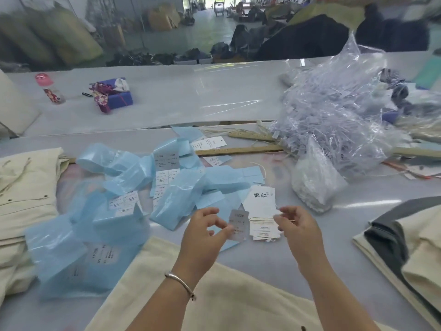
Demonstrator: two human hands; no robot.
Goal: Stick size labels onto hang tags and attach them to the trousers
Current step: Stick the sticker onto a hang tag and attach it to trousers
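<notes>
two hands hover over the near middle of the table (167,101). the left hand (202,231) pinches a small grey label (238,225) between thumb and fingertip, the label hanging upright just left of the tags (261,211). the right hand (298,229) has its fingers curled at the right edge of that white stack of tags, at the string (261,219) across them; whether it grips the string i cannot tell. a bangle (180,284) sits on the left wrist. cream trousers (226,295) lie under the forearms at the near edge. blue backing strips (133,168) with more labels sprawl to the left. a clear bag (334,111) of plastic fasteners lies far right, rulers (241,151) beside it. folded trousers are piled at the left and right edges, and a bottle (49,88) stands far left.
</notes>
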